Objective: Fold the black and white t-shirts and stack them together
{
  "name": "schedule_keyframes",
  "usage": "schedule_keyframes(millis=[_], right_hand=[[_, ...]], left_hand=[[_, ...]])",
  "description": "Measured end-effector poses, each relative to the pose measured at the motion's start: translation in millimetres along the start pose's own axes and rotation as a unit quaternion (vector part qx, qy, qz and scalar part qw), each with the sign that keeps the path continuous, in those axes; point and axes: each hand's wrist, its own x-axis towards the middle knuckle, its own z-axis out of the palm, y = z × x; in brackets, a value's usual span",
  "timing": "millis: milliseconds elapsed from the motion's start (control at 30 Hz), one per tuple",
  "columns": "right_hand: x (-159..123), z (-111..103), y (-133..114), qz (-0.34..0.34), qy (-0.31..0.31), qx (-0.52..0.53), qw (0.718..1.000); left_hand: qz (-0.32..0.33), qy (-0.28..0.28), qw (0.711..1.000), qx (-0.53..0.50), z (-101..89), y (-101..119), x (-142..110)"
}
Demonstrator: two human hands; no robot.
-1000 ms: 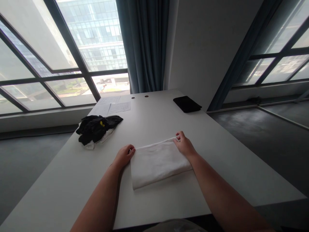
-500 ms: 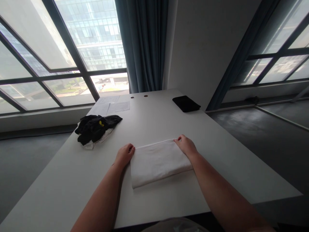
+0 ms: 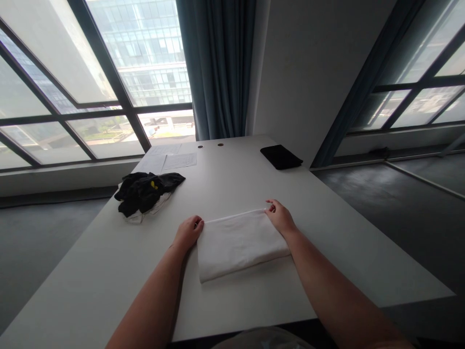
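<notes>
A folded white cloth (image 3: 240,245) lies flat on the white table, its kind of garment not plain to see. At its far left corner, my left hand (image 3: 189,230) is closed, thumb and fingers pinching the edge. My right hand (image 3: 279,215) pinches the far right corner between thumb and fingers, with the index finger partly lifted off. The far edge runs nearly straight between both hands. My right forearm covers part of the cloth's right side.
A crumpled pile of black clothes (image 3: 145,191) with a yellow mark lies at the left table edge, some pale fabric under it. Paper sheets (image 3: 179,160) sit beyond it. A folded black cloth (image 3: 281,156) rests at the far right of the white table (image 3: 232,179).
The index finger of my right hand has lifted and stretched outward from the cloth's corner. My left hand and the white cloth stay nearly still; the view shifts very slightly.
</notes>
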Motion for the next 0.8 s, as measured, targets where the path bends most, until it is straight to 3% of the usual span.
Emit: schedule_keyframes(millis=[133,333,567,800], right_hand=[[-0.4,2.4,-0.6,-0.067,-0.007,-0.075,0.995],[2.7,-3.4,-2.5,-0.102,-0.032,-0.044,0.993],[3.1,-6.5,-2.3,-0.042,-0.020,0.022,0.999],[4.6,-8.9,-3.8,-0.043,-0.068,0.067,0.994]], left_hand=[[-0.002,-0.001,1.000,-0.001,-0.9,1.3,-0.3],[0.004,-0.013,1.000,-0.014,-5.3,0.8,-0.7],[0.022,-0.033,0.998,-0.046,-13.0,-3.5,-2.9],[0.016,-0.039,0.998,-0.055,-16.4,-7.6,-3.7]])
